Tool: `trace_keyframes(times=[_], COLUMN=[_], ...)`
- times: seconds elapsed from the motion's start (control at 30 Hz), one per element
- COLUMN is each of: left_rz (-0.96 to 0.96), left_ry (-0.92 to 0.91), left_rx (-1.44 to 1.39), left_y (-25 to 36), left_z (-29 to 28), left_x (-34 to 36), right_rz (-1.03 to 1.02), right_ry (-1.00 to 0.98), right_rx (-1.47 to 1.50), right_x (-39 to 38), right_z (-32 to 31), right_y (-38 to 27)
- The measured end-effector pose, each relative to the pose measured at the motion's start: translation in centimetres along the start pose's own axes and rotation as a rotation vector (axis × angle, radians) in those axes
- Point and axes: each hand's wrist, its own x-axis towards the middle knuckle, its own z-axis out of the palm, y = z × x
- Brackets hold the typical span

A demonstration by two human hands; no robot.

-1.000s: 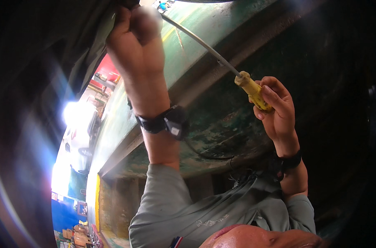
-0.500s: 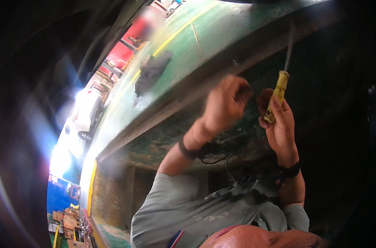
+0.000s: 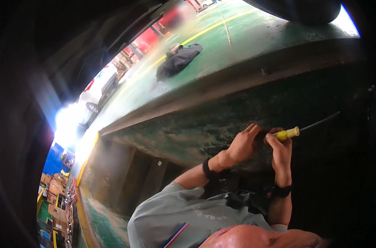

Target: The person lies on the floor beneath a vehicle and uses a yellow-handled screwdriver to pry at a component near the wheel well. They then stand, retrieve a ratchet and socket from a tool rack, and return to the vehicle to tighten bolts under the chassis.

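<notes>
One screwdriver with a yellow plastic handle and a long, thin grey metal shaft (image 3: 285, 134) is in the right hand (image 3: 281, 152), whose fingers are closed around the handle. The shaft points right and slightly up into dark space, its tip well apart from the long brownish ledge edge (image 3: 188, 101) above. The left hand (image 3: 240, 146), fingers partly bent, is just beside the right; whether it holds anything, I cannot tell. Two black wristbands (image 3: 206, 168) show, one per wrist. Beyond the ledge, one dark cloth bundle (image 3: 177, 62) lies on the green painted floor (image 3: 215, 53).
</notes>
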Motion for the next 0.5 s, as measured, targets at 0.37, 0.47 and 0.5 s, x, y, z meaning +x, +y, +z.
trace_keyframes(times=[0.37,0.47,0.5], left_rz=[-0.244,-0.227,-0.222], left_ry=[0.058,0.039,0.045], left_rx=[-0.391,-0.415,-0.394], left_y=[-1.5,-2.5,-2.6], left_z=[4.1,4.3,4.4], left_x=[-0.9,-1.4,-1.2], right_rz=[0.076,0.042,0.041], right_ry=[0.013,0.081,0.086], right_rx=[-0.182,-0.219,-0.21], right_x=[0.9,1.2,1.1], right_z=[-1.2,-1.3,-1.1], right_y=[0.8,1.7,1.2])
